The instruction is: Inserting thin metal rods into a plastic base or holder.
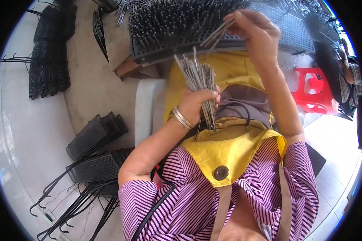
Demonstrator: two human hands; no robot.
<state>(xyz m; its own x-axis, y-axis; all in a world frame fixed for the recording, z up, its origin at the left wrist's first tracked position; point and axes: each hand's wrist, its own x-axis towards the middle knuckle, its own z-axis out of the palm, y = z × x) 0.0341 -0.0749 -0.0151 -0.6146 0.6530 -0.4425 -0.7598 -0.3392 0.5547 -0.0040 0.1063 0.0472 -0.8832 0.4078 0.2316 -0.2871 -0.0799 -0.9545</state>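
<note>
My left hand [198,103] is wrapped round a thick bundle of thin grey metal rods [197,76], held upright in front of my yellow apron [217,154]. The lower ends of the bundle reach down to the apron's folds. Up and to the right, my right hand [255,30] pinches a few loose rods [219,34] that slant down to the left. They hang over the near edge of a black perforated rack [189,42], where many dark rods stand upright in the holes. Which fingers press on the loose rods is partly hidden.
A red plastic stool [313,90] stands at the right. Black mesh baskets with long hooked wires [92,168] lie on the floor at lower left. More black hooked racks [50,52] hang at the left wall. A white chair edge [147,106] is beside my left arm.
</note>
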